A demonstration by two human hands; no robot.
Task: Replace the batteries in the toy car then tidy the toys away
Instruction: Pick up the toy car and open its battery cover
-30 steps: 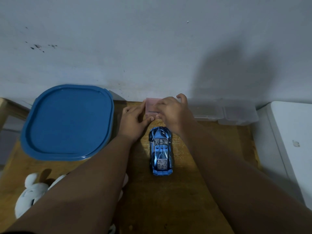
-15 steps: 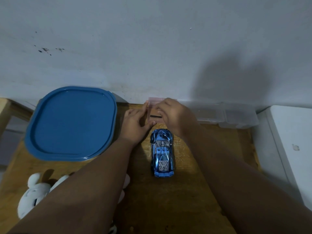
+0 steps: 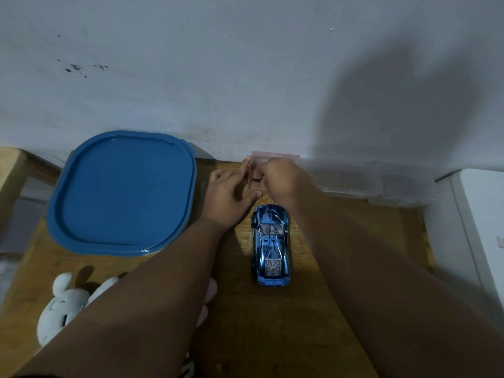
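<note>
Reaching into the pink box [image 3: 274,155] by the wall with the right hand [image 3: 283,181], fingers curled down beside a small black piece [image 3: 255,180]; cannot tell whether pinching it. Bracing the box's left side with the left hand [image 3: 227,192], fingers straight, thumb laid along the front, pressing rather than clasping. Leaving the car [image 3: 271,244] upright on the table [image 3: 272,336] just short of the box, nose toward the hands, untouched. Probably fetching a part or tool for the battery swap, so early in the job. Press the light box toward the wall with the left hand to stop it sliding or tipping. Pinch the piece with fingertips only, then lift straight up, clear of the rim. Mind the right wrist, close above the car's nose.
</note>
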